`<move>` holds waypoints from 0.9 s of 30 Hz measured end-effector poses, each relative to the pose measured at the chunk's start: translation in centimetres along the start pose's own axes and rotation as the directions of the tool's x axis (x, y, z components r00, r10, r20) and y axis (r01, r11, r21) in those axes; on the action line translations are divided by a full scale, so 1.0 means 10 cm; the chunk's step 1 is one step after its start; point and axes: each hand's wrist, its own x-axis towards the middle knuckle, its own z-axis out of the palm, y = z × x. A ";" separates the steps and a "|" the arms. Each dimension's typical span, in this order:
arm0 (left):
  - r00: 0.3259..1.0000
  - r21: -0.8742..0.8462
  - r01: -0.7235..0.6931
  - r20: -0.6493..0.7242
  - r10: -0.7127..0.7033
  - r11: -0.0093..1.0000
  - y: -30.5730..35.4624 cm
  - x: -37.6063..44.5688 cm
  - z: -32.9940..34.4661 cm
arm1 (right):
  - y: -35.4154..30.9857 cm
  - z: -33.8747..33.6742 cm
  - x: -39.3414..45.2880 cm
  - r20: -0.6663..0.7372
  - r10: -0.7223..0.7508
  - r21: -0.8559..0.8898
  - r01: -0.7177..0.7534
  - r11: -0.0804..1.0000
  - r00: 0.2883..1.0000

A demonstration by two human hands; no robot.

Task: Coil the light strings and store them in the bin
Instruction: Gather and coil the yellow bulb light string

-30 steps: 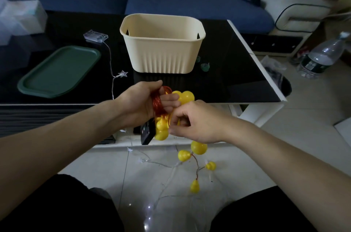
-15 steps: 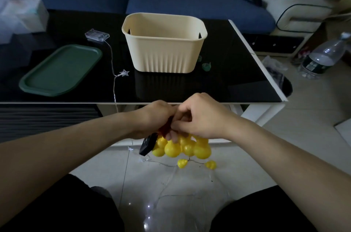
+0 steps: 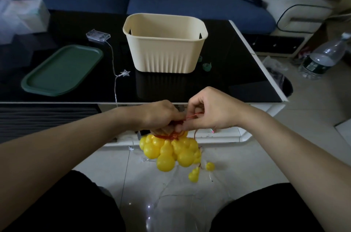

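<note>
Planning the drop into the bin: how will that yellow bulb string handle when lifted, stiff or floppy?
Probably floppy: the yellow bulb string hangs in a bunch under the left hand, with two bulbs dangling loose on thin wire. Likely light, since the right hand only pinches the red wire. Loose ends may snag on the bin rim.

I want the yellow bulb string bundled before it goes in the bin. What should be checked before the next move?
1. Left hand grips the gathered yellow bulb string: ok.
2. Right hand pinches the red wire for the next wrap: ok.
3. All bulbs gathered: not ok, two loose bulbs hang below the bunch.
4. Wire end secured: cannot tell, hidden under the fingers.
5. Bin upright with its mouth unobstructed: ok.
6. Star light string coiled: not ok, it trails off the table edge.
</note>
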 end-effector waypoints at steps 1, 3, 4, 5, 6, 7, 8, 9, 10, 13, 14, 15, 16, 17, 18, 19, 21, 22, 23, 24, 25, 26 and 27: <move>0.999 -0.023 0.004 0.039 -0.003 1.000 -0.01 -0.01 -0.01 | 0.03 -0.02 0.01 0.006 0.006 0.019 -0.006 1.000 1.000; 0.995 -0.083 0.000 0.097 0.008 0.997 -0.02 -0.04 -0.05 | 0.09 -0.04 0.02 0.017 0.018 0.064 -0.019 0.998 1.000; 0.994 -0.112 -0.002 0.112 0.015 0.994 -0.02 -0.05 -0.06 | 0.11 -0.04 0.02 0.018 0.018 0.079 -0.020 0.997 1.000; 0.993 -0.134 -0.009 0.116 0.025 0.991 -0.03 -0.06 -0.06 | 0.13 -0.04 0.03 0.014 0.012 0.088 -0.013 0.996 1.000; 0.993 -0.149 -0.019 0.110 0.036 0.989 -0.04 -0.07 -0.06 | 0.14 -0.04 0.03 0.008 -0.001 0.094 0.000 0.996 1.000; 0.994 -0.164 -0.029 0.099 0.046 0.986 -0.05 -0.07 -0.06 | 0.14 -0.03 0.04 -0.001 -0.015 0.099 0.015 0.995 1.000; 0.995 -0.184 -0.038 0.081 0.054 0.982 -0.07 -0.06 -0.06 | 0.15 -0.03 0.06 -0.013 -0.023 0.108 0.025 0.994 1.000; 0.997 -0.215 -0.043 0.060 0.057 0.976 -0.08 -0.05 -0.05 | 0.16 -0.02 0.07 -0.029 -0.026 0.121 0.029 0.992 0.999; 0.997 -0.257 -0.045 0.044 0.058 0.965 -0.09 -0.05 -0.05 | 0.17 -0.02 0.08 -0.046 -0.027 0.132 0.033 0.991 0.999; 0.996 -0.368 -0.062 0.033 0.080 0.928 -0.09 -0.05 -0.07 | 0.19 -0.01 0.11 -0.060 -0.030 0.155 0.039 0.987 0.998; 0.997 -0.401 -0.051 0.034 0.070 0.915 -0.10 -0.05 -0.07 | 0.20 0.00 0.10 -0.049 -0.024 0.166 0.032 0.986 0.998; 0.998 -0.441 -0.025 0.042 0.048 0.897 -0.10 -0.06 -0.06 | 0.21 0.01 0.10 -0.044 -0.021 0.177 0.028 0.984 0.999; 0.998 -0.475 0.005 0.054 0.023 0.880 -0.09 -0.06 -0.06 | 0.23 0.01 0.10 -0.055 -0.025 0.181 0.035 0.983 0.998; 0.998 -0.486 0.025 0.059 0.005 0.874 -0.09 -0.07 -0.05 | 0.25 0.03 0.11 -0.085 -0.038 0.174 0.052 0.983 0.996; 0.998 -0.475 0.034 0.054 -0.009 0.879 -0.10 -0.06 -0.06 | 0.26 0.04 0.13 -0.121 -0.055 0.159 0.074 0.984 0.991; 0.999 -0.447 0.042 0.043 -0.025 0.894 -0.09 -0.05 -0.07 | 0.27 0.06 0.14 -0.144 -0.066 0.145 0.087 0.986 0.987; 0.997 -0.367 0.071 0.020 -0.068 0.928 -0.11 -0.02 -0.09 | 0.28 0.08 0.16 -0.130 -0.067 0.131 0.084 0.988 0.989; 0.996 -0.303 0.086 0.010 -0.087 0.949 -0.13 0.00 -0.08 | 0.29 0.09 0.16 -0.092 -0.055 0.133 0.067 0.989 0.994; 0.995 -0.212 0.092 -0.011 -0.096 0.973 -0.14 0.01 -0.06 | 0.29 0.08 0.15 -0.039 -0.041 0.138 0.046 0.989 0.998; 0.995 -0.102 0.090 -0.042 -0.095 0.991 -0.16 0.02 -0.03 | 0.30 0.06 0.13 0.023 -0.029 0.142 0.026 0.989 0.999; 0.992 -0.003 0.092 -0.089 -0.091 0.996 -0.17 0.03 0.01 | 0.30 0.03 0.11 0.089 -0.019 0.147 0.005 0.989 0.996; 0.986 0.064 0.104 -0.141 -0.094 0.992 -0.19 0.03 0.04 | 0.30 0.01 0.10 0.157 -0.005 0.158 -0.020 0.987 0.988; 0.979 0.111 0.119 -0.180 -0.098 0.987 -0.21 0.03 0.05 | 0.29 0.00 0.09 0.220 0.012 0.182 -0.053 0.982 0.975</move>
